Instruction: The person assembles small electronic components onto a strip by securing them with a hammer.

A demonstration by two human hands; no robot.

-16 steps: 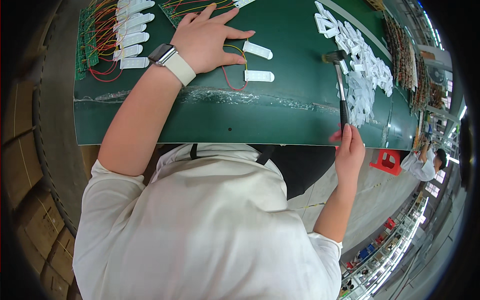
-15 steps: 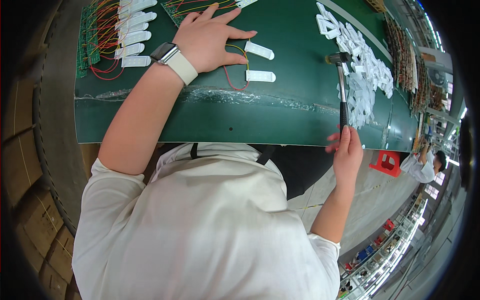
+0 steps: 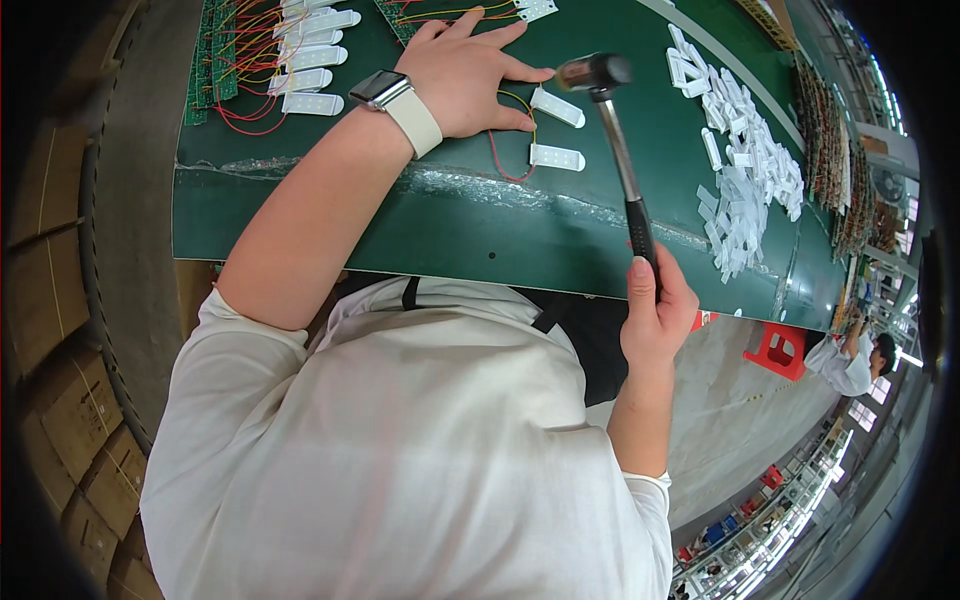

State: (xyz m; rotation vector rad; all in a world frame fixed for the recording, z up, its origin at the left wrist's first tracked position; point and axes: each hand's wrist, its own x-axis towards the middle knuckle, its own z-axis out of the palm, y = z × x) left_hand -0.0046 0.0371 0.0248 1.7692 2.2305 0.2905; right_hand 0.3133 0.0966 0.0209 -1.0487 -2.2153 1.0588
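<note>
Green worktop (image 3: 440, 230) runs the width of the view, its near edge just in front of the wearer's waist; a shiny, scuffed band crosses it lengthwise. Open green lies along that near edge and between two white wired strips (image 3: 558, 157) and a loose pile of white pieces (image 3: 750, 160) toward the right end. Left side tighter: circuit boards (image 3: 205, 65) with a row of wired white pieces (image 3: 315, 78) beside them. Left hand (image 3: 455, 82) palm down, fingers spread wide, thumb and forefinger just beside the two strips; cannot tell what, if anything, lies under the palm. Right hand (image 3: 658, 305) has its fingers closed round the black grip of a hammer (image 3: 620, 145), head up, between the strips and the pile; height over the surface hard to judge. Against half a second ago: hammer head then beside the pile, now swung leftward, near the left forefinger. Left hand holds its place by the same strips; whole view shifted a little. Containers: strapped cardboard boxes (image 3: 80, 405) stacked at far left, contents hidden. Red stool (image 3: 776, 350) on the floor past the near edge, right.
</note>
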